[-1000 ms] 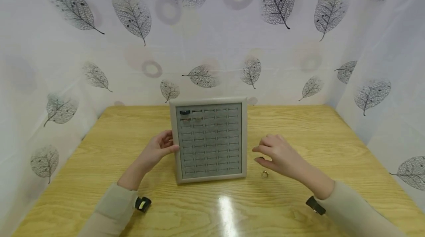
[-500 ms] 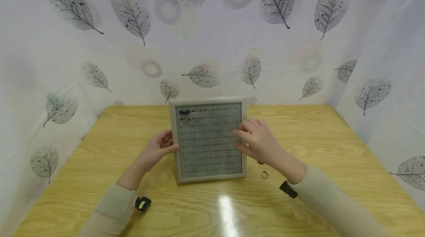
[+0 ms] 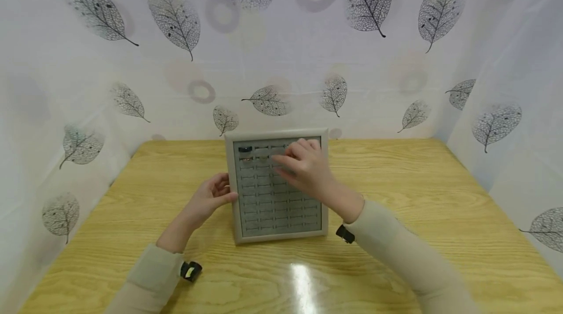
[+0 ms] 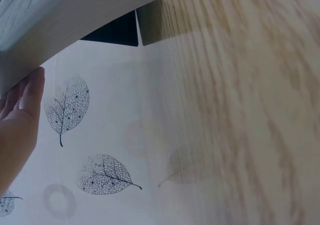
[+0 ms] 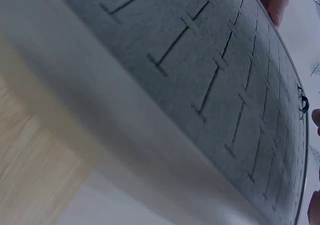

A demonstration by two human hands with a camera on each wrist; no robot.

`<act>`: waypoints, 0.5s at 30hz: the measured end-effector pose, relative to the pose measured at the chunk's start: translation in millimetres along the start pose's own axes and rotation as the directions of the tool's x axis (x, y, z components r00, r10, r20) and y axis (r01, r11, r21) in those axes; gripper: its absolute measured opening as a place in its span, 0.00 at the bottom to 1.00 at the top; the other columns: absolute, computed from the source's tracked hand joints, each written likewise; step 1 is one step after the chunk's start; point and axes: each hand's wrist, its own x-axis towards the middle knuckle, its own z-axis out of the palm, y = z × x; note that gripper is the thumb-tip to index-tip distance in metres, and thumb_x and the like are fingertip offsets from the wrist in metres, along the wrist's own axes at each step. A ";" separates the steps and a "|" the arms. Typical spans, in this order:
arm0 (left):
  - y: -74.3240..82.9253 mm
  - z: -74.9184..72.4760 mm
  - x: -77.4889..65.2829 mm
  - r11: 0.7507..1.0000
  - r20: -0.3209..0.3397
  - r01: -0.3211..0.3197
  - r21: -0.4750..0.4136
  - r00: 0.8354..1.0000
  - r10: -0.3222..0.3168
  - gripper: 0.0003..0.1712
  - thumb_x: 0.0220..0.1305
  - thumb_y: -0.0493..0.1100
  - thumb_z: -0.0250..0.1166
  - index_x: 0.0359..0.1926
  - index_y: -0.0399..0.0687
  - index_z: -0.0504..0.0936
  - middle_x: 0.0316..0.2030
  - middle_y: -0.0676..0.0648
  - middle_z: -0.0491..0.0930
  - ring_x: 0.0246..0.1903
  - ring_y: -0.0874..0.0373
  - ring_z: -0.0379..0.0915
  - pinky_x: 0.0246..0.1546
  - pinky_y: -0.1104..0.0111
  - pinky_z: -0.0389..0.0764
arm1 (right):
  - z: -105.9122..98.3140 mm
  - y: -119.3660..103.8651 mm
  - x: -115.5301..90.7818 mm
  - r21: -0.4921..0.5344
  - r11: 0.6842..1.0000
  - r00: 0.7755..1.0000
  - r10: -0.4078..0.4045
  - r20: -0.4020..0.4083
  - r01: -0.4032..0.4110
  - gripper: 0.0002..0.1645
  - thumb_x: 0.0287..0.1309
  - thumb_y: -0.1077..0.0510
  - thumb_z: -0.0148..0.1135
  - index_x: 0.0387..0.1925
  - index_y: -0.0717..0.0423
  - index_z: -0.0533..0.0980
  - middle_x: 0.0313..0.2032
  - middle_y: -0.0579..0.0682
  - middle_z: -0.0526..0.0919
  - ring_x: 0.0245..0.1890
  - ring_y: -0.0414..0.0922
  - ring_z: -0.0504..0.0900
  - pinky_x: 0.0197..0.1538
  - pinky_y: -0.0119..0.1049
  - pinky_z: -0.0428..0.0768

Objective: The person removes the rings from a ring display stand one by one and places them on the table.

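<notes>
A ring display board (image 3: 264, 211) with a pale frame and grey slotted padding stands tilted back on the table. My left hand (image 3: 204, 205) grips its left edge, thumb at the front and the other fingers curled behind. In the left wrist view the left fingers (image 4: 33, 92) lie against the frame's side. My right hand (image 3: 310, 170) is in front of the padding's upper part, index finger and thumb close together near the second row. I cannot tell whether a ring is between them. A black ring (image 3: 245, 149) sits top left, a copper-toned ring (image 3: 246, 159) below it, and a pale ring (image 3: 263, 157) beside that.
The wooden table (image 3: 246, 275) extends around the board. A dark support (image 4: 117, 31) shows behind the frame in the left wrist view. Leaf-patterned cloth (image 3: 281, 60) hangs at the back and sides. Each wrist wears a black band.
My right hand has moved left and up from beside the loose rings on the table to the board's upper part. The forearm now covers the loose rings' spot. The left hand stays put.
</notes>
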 end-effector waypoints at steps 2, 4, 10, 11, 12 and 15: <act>-0.2 0.2 0.3 1.000 0.005 -0.002 -0.005 1.000 0.002 0.33 0.57 0.40 0.61 0.60 0.33 0.58 0.53 0.36 0.66 0.48 0.55 0.69 0.46 0.68 0.72 | 3.9 -1.1 3.8 0.000 1.000 1.000 0.001 0.002 -0.001 0.13 0.37 0.57 0.72 0.30 0.53 0.81 0.25 0.47 0.71 0.26 0.45 0.68 0.31 0.42 0.63; -0.3 0.3 0.5 1.000 0.007 0.000 -0.012 1.000 0.000 0.33 0.57 0.39 0.61 0.60 0.33 0.58 0.53 0.36 0.66 0.48 0.56 0.69 0.46 0.68 0.72 | 7.4 -2.0 6.4 0.005 1.000 1.000 0.002 0.008 -0.002 0.12 0.38 0.57 0.71 0.30 0.54 0.81 0.25 0.47 0.71 0.27 0.45 0.68 0.32 0.42 0.63; 0.3 0.2 -0.1 1.000 0.014 -0.010 -0.021 1.000 0.011 0.32 0.58 0.38 0.60 0.60 0.32 0.57 0.53 0.35 0.66 0.47 0.57 0.69 0.45 0.69 0.73 | 18.1 -3.3 10.2 0.029 0.999 1.000 0.023 -0.015 -0.022 0.10 0.40 0.57 0.70 0.29 0.54 0.82 0.24 0.47 0.72 0.26 0.45 0.67 0.32 0.42 0.62; 0.2 0.2 -0.3 1.000 0.015 -0.012 -0.022 1.000 0.012 0.32 0.58 0.37 0.60 0.60 0.31 0.57 0.53 0.35 0.66 0.47 0.57 0.70 0.45 0.69 0.73 | 19.6 -3.4 10.5 0.030 0.999 0.999 0.027 -0.021 -0.026 0.09 0.40 0.57 0.70 0.28 0.54 0.82 0.24 0.47 0.71 0.25 0.45 0.66 0.32 0.42 0.62; 0.2 0.2 -0.4 1.000 0.014 -0.013 -0.020 1.000 0.014 0.32 0.58 0.37 0.59 0.60 0.31 0.57 0.53 0.35 0.66 0.47 0.57 0.70 0.45 0.69 0.73 | 20.9 -3.4 10.6 0.030 0.999 0.999 0.032 -0.026 -0.031 0.09 0.40 0.56 0.70 0.28 0.54 0.82 0.24 0.47 0.71 0.25 0.44 0.66 0.32 0.42 0.62; -0.4 0.3 -0.5 1.000 0.012 -0.016 -0.010 1.000 0.016 0.32 0.58 0.37 0.59 0.60 0.31 0.57 0.52 0.35 0.66 0.47 0.57 0.70 0.45 0.69 0.73 | 23.7 -3.6 10.4 0.025 0.999 0.999 0.039 -0.031 -0.038 0.10 0.40 0.56 0.70 0.28 0.54 0.83 0.24 0.47 0.71 0.25 0.44 0.66 0.32 0.42 0.61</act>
